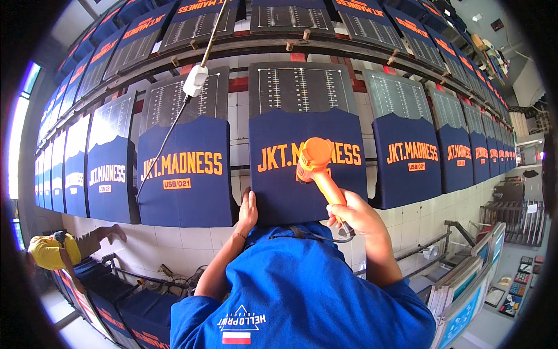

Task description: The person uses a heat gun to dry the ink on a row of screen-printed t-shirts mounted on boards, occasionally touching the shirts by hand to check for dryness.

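My right hand [356,212] is closed around the handle of an orange hair dryer [317,157]. Its round body is over the orange lettering of a navy T-shirt [285,198], hiding part of the print. The shirt is stretched over a dark printing board [302,87] with ruled white scales along its bare upper part. Against the left edge of that shirt rests my left hand [249,208], fingers stretched out and holding nothing. From the dryer's handle a dark cord [314,235] runs across my front.
Shirt-covered boards, such as the left one [180,200] and right one [407,186], stand in long rows. A white plug connector [196,81] hangs on a cable at the upper left. Another person in yellow [52,252] is at the lower left. Framed screens [465,296] lean at the lower right.
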Demonstrator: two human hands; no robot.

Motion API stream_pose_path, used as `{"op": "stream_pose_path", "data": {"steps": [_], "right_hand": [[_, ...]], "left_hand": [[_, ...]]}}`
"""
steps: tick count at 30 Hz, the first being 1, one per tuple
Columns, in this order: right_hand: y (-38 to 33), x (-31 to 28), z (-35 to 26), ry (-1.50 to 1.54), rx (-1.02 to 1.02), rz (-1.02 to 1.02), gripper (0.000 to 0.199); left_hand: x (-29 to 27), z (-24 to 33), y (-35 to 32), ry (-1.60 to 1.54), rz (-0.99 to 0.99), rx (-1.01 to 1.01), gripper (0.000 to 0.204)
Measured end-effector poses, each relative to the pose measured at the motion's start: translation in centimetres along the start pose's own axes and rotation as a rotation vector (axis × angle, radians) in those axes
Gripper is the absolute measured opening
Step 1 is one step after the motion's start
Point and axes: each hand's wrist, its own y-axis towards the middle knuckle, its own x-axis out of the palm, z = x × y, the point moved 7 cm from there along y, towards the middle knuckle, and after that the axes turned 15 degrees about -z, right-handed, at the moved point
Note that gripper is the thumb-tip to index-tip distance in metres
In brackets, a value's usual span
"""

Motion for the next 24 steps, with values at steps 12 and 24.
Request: {"op": "stream_pose_path", "data": {"steps": [12, 24], "right_hand": [[-1.2, -2.4, 1.0, 0.025, -0.054, 0.102, 0.039], [-2.5, -3.7, 1.6, 0.048, -0.106, 0.182, 0.037]], "left_hand": [[1.1, 9.9, 1.2, 0.828, 0.242, 0.306, 0.065], [1.9, 13.9, 6.9, 0.997, 0.139, 0.371, 0.067]]}}
